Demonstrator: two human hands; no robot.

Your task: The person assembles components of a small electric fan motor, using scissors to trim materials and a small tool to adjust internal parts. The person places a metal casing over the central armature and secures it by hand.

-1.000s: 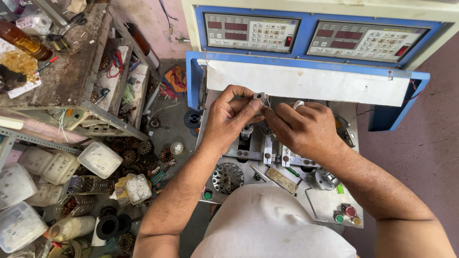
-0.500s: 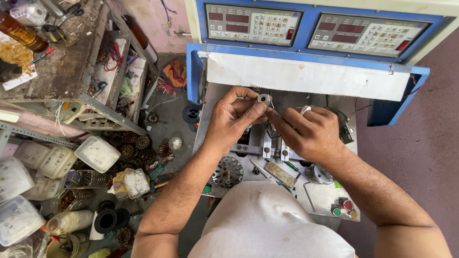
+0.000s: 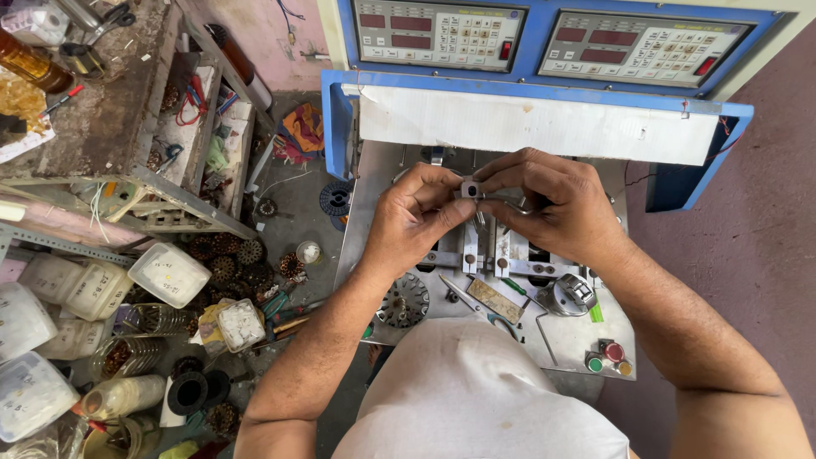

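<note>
Both hands pinching small metal block (image 3: 468, 188) over machine bed (image 3: 374, 221), left hand (image 3: 416, 223) steadying, right hand (image 3: 557, 208) fingertips gripping opposite end for alignment.

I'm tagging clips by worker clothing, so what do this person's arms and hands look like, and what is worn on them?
Both forearms are bare up to the frame edge; no sleeves show. The left hand and right hand wear no gloves, and I see no watch, ring or bracelet. A light grey-white garment covers the torso.
</note>
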